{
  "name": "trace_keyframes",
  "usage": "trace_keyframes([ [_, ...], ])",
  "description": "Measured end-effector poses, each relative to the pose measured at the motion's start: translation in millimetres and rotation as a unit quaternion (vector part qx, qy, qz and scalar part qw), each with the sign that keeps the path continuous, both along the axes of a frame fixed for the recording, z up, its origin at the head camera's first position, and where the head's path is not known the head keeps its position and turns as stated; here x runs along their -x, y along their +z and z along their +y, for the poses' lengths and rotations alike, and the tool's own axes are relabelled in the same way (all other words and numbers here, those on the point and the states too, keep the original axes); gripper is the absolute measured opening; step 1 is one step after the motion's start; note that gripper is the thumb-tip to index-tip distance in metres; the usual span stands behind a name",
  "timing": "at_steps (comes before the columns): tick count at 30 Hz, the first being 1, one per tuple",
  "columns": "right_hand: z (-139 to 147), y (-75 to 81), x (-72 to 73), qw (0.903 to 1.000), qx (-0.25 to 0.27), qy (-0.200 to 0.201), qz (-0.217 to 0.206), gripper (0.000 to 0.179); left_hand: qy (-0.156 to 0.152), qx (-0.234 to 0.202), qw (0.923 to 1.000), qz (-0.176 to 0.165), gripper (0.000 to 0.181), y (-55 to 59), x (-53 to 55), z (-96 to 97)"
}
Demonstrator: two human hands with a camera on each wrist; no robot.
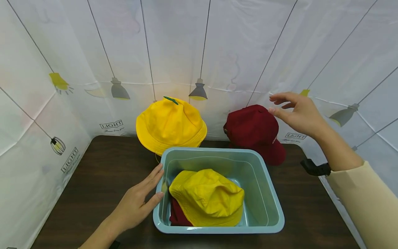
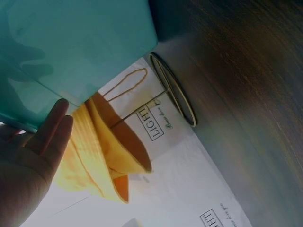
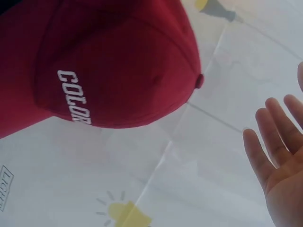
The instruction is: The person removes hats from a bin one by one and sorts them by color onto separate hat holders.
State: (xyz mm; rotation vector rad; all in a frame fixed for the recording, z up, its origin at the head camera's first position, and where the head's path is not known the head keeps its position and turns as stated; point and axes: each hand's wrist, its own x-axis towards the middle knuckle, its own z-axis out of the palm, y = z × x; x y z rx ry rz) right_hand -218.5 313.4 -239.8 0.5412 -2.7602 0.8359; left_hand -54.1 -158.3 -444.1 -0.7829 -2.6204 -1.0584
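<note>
A light blue plastic basin (image 1: 273,207) stands on the table; inside lies a yellow bucket hat (image 1: 208,197) over dark red cloth (image 1: 178,212). My left hand (image 1: 136,200) rests on the basin's left rim, fingers straight. Behind the basin another yellow bucket hat (image 1: 171,124), with a green sprout on top, sits on a wire stand (image 2: 177,94). To its right is a dark red baseball cap (image 1: 252,128) with white lettering; what holds it up is hidden. Beside the cap's crown my right hand (image 1: 298,112) hovers in the air, fingers loosely bent, apart from the cap and holding nothing.
The dark brown table (image 1: 124,162) meets a white curtain (image 1: 174,45) printed with hanging lamps at its back and sides. Both hat positions at the back are close to that curtain. A black strap device (image 1: 315,168) is on the right wrist.
</note>
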Motion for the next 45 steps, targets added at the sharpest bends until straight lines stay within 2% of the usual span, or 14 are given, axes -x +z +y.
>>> trace_keyframes([
  [6, -9.3, 4.3, -15.4, 0.9995, -0.014, 0.022, 0.018, 0.048, 0.001, 0.002, 1.0, -0.002, 0.061, 0.7, -0.4, -0.7],
  [14, -20.3, -1.6, -31.3, 0.9963, -0.045, 0.062, 0.038, 0.056, -0.002, 0.0, 1.0, 0.002, 0.062, 1.3, 0.2, -0.4],
  [21, -29.6, -5.6, -42.9, 0.9946, -0.045, 0.088, 0.032, 0.064, -0.001, 0.003, 1.0, 0.0, 0.061, 1.1, -0.2, -0.5],
  [33, -43.0, -19.0, -51.9, 0.9798, -0.082, 0.173, 0.057, 0.072, 0.0, 0.003, 1.0, -0.003, 0.061, 0.7, -0.5, 0.0],
  [45, -60.8, -32.4, -61.4, 0.9729, -0.099, 0.208, -0.015, 0.075, 0.002, 0.002, 1.0, -0.005, 0.06, 0.4, -0.6, 0.0],
])
